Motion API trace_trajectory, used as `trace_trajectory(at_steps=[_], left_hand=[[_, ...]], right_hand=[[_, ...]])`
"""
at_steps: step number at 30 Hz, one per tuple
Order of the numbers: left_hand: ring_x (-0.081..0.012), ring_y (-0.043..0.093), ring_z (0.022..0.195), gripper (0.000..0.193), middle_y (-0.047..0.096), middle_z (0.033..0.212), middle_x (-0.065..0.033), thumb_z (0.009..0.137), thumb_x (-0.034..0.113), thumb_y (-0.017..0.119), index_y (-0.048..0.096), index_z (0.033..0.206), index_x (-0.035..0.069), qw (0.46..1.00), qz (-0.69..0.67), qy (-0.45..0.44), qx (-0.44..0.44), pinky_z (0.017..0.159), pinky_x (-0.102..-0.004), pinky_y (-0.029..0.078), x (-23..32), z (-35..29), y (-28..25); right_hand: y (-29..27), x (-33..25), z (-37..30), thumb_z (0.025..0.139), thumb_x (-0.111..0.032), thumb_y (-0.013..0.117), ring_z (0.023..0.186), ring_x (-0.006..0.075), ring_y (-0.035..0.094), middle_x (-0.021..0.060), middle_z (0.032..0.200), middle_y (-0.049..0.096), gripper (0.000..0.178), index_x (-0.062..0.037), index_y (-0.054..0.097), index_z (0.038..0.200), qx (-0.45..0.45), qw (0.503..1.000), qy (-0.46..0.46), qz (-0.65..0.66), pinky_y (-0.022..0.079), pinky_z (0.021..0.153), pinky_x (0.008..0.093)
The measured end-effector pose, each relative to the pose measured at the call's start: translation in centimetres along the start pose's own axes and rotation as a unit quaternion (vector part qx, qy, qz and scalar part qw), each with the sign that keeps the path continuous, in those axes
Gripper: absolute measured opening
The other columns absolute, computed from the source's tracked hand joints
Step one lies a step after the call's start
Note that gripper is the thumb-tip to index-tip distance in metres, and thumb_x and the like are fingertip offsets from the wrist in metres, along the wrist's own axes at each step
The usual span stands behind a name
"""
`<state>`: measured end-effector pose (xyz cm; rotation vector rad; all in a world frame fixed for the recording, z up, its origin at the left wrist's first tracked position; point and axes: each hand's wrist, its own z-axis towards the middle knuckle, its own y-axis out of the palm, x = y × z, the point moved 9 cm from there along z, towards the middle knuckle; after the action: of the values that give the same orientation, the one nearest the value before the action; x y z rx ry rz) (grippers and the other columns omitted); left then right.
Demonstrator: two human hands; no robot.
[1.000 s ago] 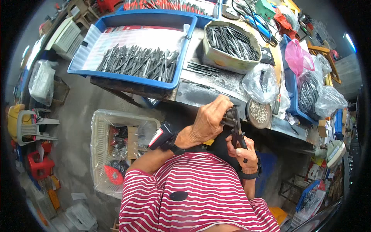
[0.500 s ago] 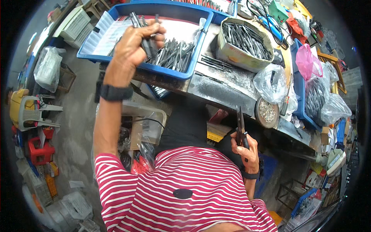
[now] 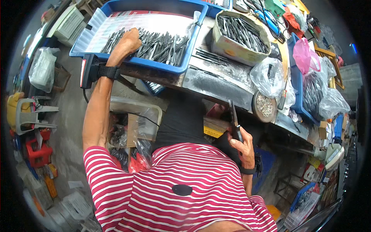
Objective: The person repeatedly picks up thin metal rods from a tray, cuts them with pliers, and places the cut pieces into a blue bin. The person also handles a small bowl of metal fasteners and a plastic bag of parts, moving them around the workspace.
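Leftmost, a translucent, crinkled plastic bag (image 3: 43, 71) stands above a glossy red plastic stool (image 3: 39, 152) on the floor. Further in, a black fabric strap (image 3: 109, 72) circles the wrist of the left hand (image 3: 132, 40), whose knuckles are bent down into a heap of slender, dark metal pieces (image 3: 166, 48); its fingertips are hidden, so whether its grip is open or closed on one cannot be told. Those pieces lie jumbled along the near side of a blue rectangular plastic tray (image 3: 154, 66), lined with a pale smooth sheet (image 3: 154, 23). Below, a cream plastic crate (image 3: 135, 103) contains brown cardboard (image 3: 132, 129) and a shiny red bag (image 3: 138, 164). Rightward, the scuffed, metal-faced surface (image 3: 216, 87) carries loose thin black strips (image 3: 210, 56) and a stained cream box (image 3: 232, 49) packed with long dark strips (image 3: 243, 33). Before its edge, a slim, dark, pliers-like metal tool (image 3: 234, 120) points upward, its handles closed within the grip of the right hand (image 3: 243, 145). Beside that, a round shallow dish (image 3: 271, 117) holds tiny silvery bits (image 3: 264, 105), near a clear wrinkled bag (image 3: 266, 77). Rightmost, a blue plastic bin (image 3: 296, 75) holds filmy bags of dark pieces (image 3: 313, 91), with a thin pink bag (image 3: 305, 56) above.
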<state>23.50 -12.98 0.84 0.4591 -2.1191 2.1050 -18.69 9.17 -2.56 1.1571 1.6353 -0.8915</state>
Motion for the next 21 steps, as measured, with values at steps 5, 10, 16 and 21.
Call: trace_trajectory(at_steps=[5,10,16,21], left_hand=[[-0.0448,0.053,0.091,0.012,0.054,0.092,-0.0316,0.081,-0.002,0.041,0.046,0.088,-0.011,0.997,0.059,0.04,0.012,0.083,-0.0471,0.042,2.6,-1.9,-0.3],[-0.0472,0.06,0.085,0.018,0.056,0.101,-0.0322,0.081,0.004,0.048,0.059,0.089,-0.008,0.989,0.116,0.038,0.079,0.073,-0.051,0.049,4.5,-3.5,-1.6],[-0.0332,0.063,0.083,0.02,0.061,0.098,-0.0201,0.08,0.001,0.055,0.06,0.099,-0.002,0.94,0.27,0.065,0.197,0.072,-0.0404,0.053,10.4,-6.1,-4.0],[-0.0288,0.061,0.088,0.029,0.063,0.092,-0.0165,0.075,-0.007,0.058,0.061,0.103,0.001,0.916,-0.121,0.308,0.227,0.076,-0.0354,0.051,20.4,-13.1,-2.6]], right_hand=[[-0.1,-0.1,0.0,0.068,-0.035,0.065,0.062,0.0056,0.044,0.0012,0.076,0.053,0.053,0.0039,0.057,0.102,0.023,0.999,-0.007,-0.028,0.032,0.055,0.021],[-0.5,0.0,0.1,0.071,-0.034,0.065,0.065,0.0068,0.045,0.0015,0.078,0.054,0.05,0.0027,0.058,0.104,0.011,1.0,-0.008,-0.028,0.033,0.056,0.0212],[-1.0,-0.1,-0.1,0.071,-0.034,0.066,0.066,0.0073,0.047,0.0024,0.078,0.054,0.051,0.0024,0.057,0.106,0.031,0.999,-0.025,-0.032,0.035,0.058,0.0215],[-1.6,-0.9,0.0,0.074,-0.026,0.069,0.065,0.0068,0.046,0.001,0.078,0.053,0.044,0.0017,0.057,0.106,0.041,0.998,-0.035,0.025,0.037,0.058,0.0219]])
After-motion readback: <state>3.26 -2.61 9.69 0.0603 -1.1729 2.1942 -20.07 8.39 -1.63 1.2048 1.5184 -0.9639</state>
